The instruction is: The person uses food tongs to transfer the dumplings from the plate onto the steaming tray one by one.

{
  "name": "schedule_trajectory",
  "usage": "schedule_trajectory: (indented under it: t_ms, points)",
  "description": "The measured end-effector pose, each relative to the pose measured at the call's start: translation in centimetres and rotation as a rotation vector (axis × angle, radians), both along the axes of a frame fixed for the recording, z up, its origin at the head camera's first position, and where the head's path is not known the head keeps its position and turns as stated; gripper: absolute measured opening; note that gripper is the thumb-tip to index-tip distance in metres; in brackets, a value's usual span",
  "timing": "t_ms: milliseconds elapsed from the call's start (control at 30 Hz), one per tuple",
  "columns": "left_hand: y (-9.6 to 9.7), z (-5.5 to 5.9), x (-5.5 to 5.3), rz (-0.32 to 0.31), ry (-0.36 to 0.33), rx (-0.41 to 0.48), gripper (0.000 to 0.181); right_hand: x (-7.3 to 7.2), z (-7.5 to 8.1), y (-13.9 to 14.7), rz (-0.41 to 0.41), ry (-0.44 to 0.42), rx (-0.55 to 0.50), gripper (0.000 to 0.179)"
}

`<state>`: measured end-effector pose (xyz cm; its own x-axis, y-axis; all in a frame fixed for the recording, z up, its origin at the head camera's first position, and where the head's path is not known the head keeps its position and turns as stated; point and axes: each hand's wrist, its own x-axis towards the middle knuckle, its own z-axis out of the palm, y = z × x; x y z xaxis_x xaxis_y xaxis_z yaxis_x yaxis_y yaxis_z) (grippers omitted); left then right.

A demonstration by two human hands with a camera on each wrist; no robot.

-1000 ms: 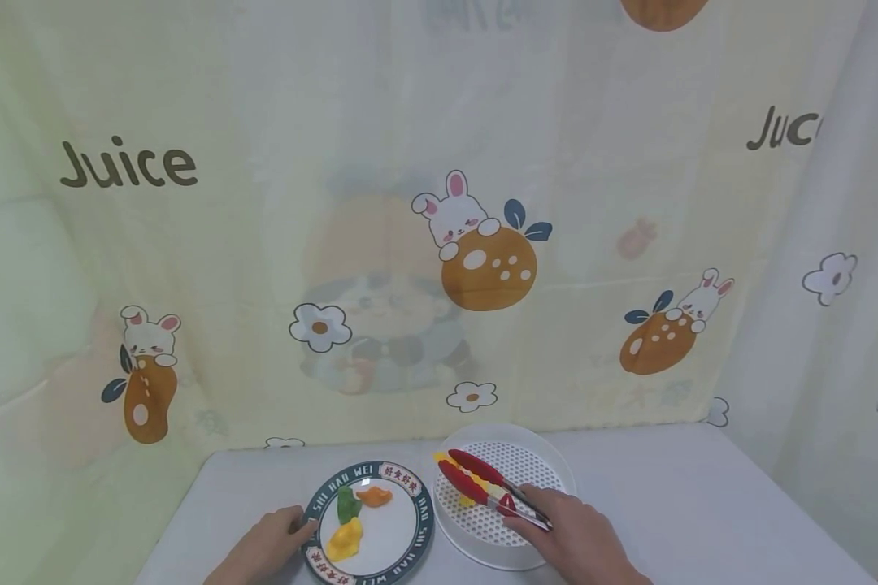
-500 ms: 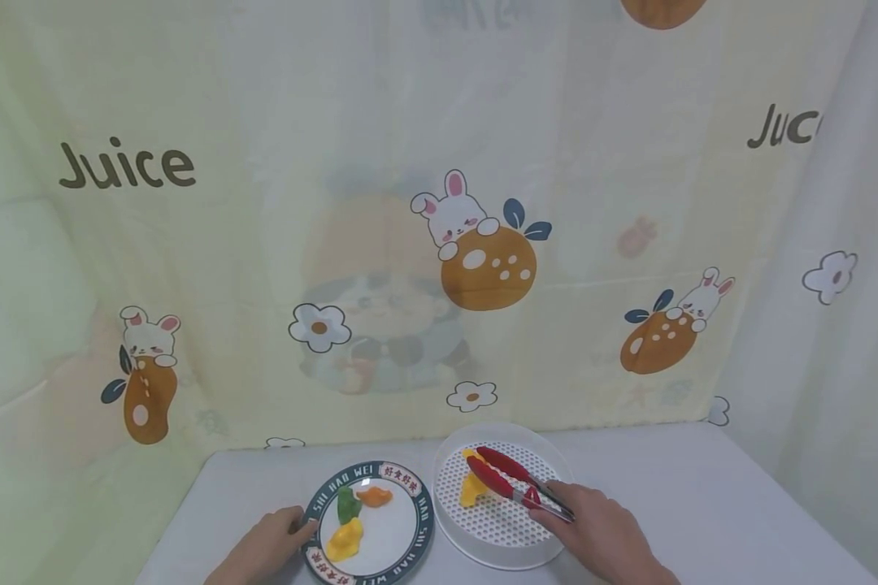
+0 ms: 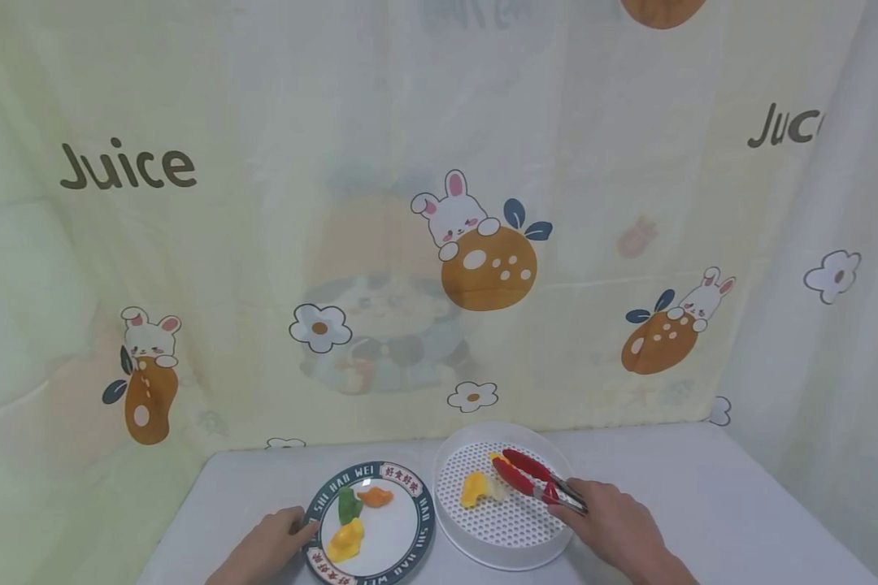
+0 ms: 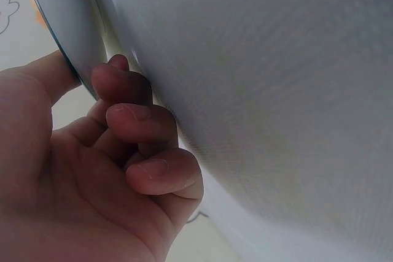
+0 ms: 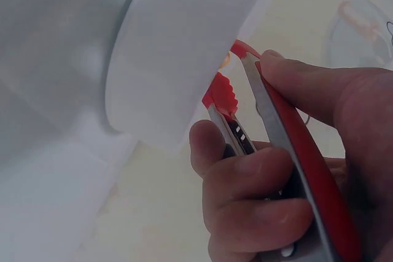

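Bottom of the frame: the right hand [image 3: 610,524], entering from lower right, grasps the tongs [image 3: 523,481], fingers curled around them. The left hand [image 3: 267,546], lower left, pinches the rim of the plate [image 3: 426,520]. The perforated tray [image 3: 505,559] stands just beside the plate, near the far edge of the table [image 3: 710,504], which extends rightward. The tongs' long axis slants from lower right to upper left, red tips over the tray, at a yellow piece [image 3: 494,457].

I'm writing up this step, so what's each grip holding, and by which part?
Right grip: tongs, by the handles. Left grip: plate, by its left rim. Whether the tongs pinch a yellow piece is unclear.
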<state>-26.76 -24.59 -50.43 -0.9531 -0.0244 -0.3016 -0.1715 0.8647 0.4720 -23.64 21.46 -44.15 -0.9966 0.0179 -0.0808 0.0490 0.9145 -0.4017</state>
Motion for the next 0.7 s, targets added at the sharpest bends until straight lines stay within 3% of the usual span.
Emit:
schedule_trajectory:
  t_ms: [333, 700]
  points:
    - [0.05, 0.06, -0.02, 0.009, -0.007, -0.013, 0.040, -0.01, -0.26, 0.27, 0.013, 0.006, 0.049, 0.044]
    - [0.04, 0.05, -0.04, 0.006, -0.006, -0.008, 0.039, -0.01, -0.16, 0.11, 0.018, 0.006, 0.063, 0.046]
